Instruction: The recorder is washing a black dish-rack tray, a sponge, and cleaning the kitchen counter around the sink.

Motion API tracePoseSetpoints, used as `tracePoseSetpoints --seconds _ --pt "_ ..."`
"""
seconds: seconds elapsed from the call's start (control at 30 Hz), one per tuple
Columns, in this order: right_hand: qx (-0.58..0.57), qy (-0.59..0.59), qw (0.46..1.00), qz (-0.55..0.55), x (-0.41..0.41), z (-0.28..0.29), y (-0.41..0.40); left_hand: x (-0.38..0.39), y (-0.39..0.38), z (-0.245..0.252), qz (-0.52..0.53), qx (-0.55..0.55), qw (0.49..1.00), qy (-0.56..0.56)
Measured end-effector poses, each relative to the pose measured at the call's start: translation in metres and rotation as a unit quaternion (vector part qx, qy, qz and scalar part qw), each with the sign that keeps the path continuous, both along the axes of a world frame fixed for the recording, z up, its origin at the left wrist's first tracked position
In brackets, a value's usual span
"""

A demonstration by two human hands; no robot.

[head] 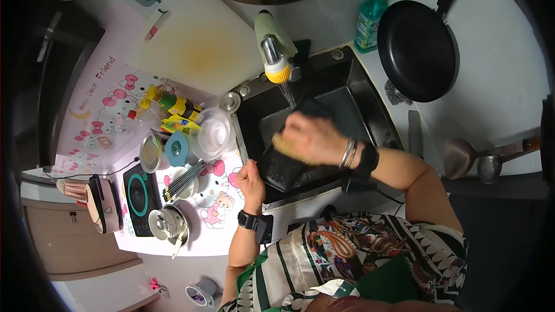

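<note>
In the head view, my left hand (251,186) grips the edge of a dark rectangular tray or pan (282,173), tilted over the black sink (360,91). My right hand (310,138), slightly blurred, presses a yellow-tan scrubber (288,149) against the inside of the tray; whether it is a sponge or a brush I cannot tell. Beyond the hands, water runs from a faucet (277,69) with a yellow-and-white spout. Part of the tray is hidden under my right hand and the scrubber.
Left of the sink stand a clear plastic bowl (212,134), sauce bottles (173,102), chopsticks (184,182) and an induction cooktop (141,199). A green soap bottle (368,21) stands behind it. On the right are a frying pan (416,50), a ladle (490,169) and a spatula (460,156).
</note>
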State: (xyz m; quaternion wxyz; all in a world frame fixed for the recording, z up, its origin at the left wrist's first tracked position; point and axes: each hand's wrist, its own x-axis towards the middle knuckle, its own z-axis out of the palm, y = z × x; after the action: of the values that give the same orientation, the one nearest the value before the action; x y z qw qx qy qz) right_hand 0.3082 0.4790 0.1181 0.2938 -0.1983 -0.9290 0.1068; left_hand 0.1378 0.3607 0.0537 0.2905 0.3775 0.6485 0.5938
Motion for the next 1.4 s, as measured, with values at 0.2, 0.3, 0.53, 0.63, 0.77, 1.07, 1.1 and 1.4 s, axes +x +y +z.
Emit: tracePoseSetpoints --seconds 0.2,0.3,0.53,0.63,0.77,1.07,1.1,1.4 --pt "-0.131 0.008 0.972 -0.196 0.033 -0.007 0.06 -0.009 0.012 0.0 0.006 0.029 0.999 -0.038" --pt "-0.192 0.007 0.949 -0.252 0.035 -0.022 0.063 -0.007 0.003 -0.002 0.02 0.026 0.998 -0.051" --pt "-0.449 0.2 0.858 -0.148 0.041 -0.088 0.057 -0.028 0.004 0.009 0.115 0.031 0.981 -0.15" --pt "-0.526 0.246 0.795 -0.175 0.031 -0.119 0.054 -0.038 0.009 -0.004 0.127 0.061 0.956 -0.256" --pt "-0.499 0.233 0.803 -0.227 0.019 -0.13 0.051 -0.05 0.002 -0.039 0.115 0.042 0.927 -0.355" --pt "-0.401 0.028 0.862 -0.309 0.011 -0.138 0.036 -0.002 -0.011 -0.071 0.047 0.036 0.823 -0.564" --pt "-0.36 0.032 0.875 -0.321 0.01 -0.14 0.033 0.0 -0.012 -0.068 0.046 0.032 0.823 -0.566" --pt "-0.303 0.073 0.946 -0.093 -0.014 -0.098 -0.008 -0.04 -0.009 -0.063 -0.071 -0.202 0.825 -0.524"
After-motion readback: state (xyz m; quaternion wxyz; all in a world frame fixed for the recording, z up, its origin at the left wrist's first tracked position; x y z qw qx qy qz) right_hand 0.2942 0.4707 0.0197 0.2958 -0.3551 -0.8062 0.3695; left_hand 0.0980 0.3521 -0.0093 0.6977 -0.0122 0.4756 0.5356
